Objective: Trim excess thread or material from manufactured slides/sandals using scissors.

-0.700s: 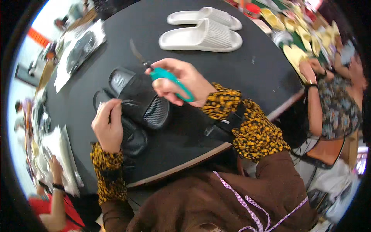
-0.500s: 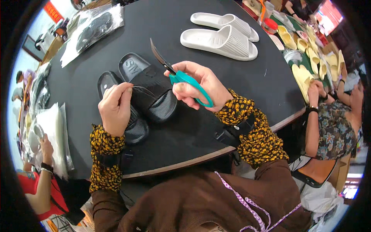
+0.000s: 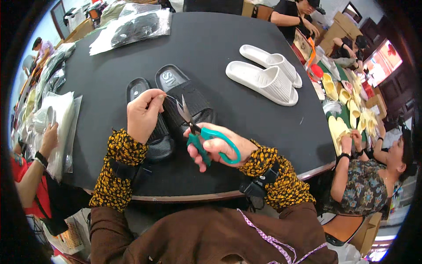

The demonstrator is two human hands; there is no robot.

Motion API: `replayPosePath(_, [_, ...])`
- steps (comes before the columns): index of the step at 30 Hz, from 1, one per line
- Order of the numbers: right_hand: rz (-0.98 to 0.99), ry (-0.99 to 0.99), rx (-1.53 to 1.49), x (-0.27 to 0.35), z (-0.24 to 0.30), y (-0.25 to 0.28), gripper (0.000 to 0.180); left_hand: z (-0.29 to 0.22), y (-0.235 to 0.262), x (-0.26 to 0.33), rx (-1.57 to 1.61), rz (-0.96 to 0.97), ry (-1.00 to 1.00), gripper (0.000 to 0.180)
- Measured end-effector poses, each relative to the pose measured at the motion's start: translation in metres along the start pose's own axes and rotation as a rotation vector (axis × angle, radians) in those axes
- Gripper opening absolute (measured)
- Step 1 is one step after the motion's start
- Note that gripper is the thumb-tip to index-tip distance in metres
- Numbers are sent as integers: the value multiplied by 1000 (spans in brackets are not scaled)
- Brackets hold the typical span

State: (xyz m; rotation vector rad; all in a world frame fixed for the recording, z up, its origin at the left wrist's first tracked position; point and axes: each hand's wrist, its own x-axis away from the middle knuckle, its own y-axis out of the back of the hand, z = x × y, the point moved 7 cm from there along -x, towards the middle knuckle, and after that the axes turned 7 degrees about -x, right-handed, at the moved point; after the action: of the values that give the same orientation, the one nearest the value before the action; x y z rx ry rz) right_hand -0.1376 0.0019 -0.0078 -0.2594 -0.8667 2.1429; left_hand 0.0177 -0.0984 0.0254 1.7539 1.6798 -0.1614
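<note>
A pair of black slippers lies on the dark table: the right slipper (image 3: 197, 102) rests slightly farther off than the left slipper (image 3: 159, 144). My left hand (image 3: 141, 115), above the left slipper, pinches the end of a thin thread (image 3: 170, 97) between thumb and forefinger. The thread runs toward the right slipper's strap; its other end is hard to see. My right hand (image 3: 215, 145) grips teal-handled scissors (image 3: 198, 148), fingers wrapped round the loops. Their blades are spread apart over the strap, tips close to the thread.
White slippers (image 3: 259, 82) sit farther right on the table (image 3: 206, 39). Bagged black items (image 3: 136, 28) lie at the far left, clear plastic bags (image 3: 66, 114) at the left edge. Co-workers sit on both sides; one at right handles yellow slippers (image 3: 337, 130).
The scissors have swung left and their blades have spread, now near the thread. My left hand keeps its pinch. The whole view has shifted, showing more of the room.
</note>
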Motion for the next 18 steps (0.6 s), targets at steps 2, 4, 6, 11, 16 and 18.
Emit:
replayPosePath(2, [15, -49, -75, -1, -7, -1, 42, 7, -2, 0, 92, 20, 59, 8])
replayPosePath(4, [13, -76, -93, -2, -8, 0, 42, 7, -2, -1, 103, 20, 98, 8])
replayPosePath(6, [9, -100, -115, -2, -10, 2, 41, 11, -3, -2, 144, 22, 118, 8])
replayPosePath(11, [-115, -138, -218, -5, -13, 12, 32, 10, -5, -2, 143, 21, 104, 8])
replayPosePath(16, [-176, -92, -248, -5, -9, 22, 28, 5, -7, -2, 117, 35, 92, 8])
replayPosePath(18, [-152, -92, -196, -4, -9, 21, 28, 5, -6, -1, 111, 47, 96, 8])
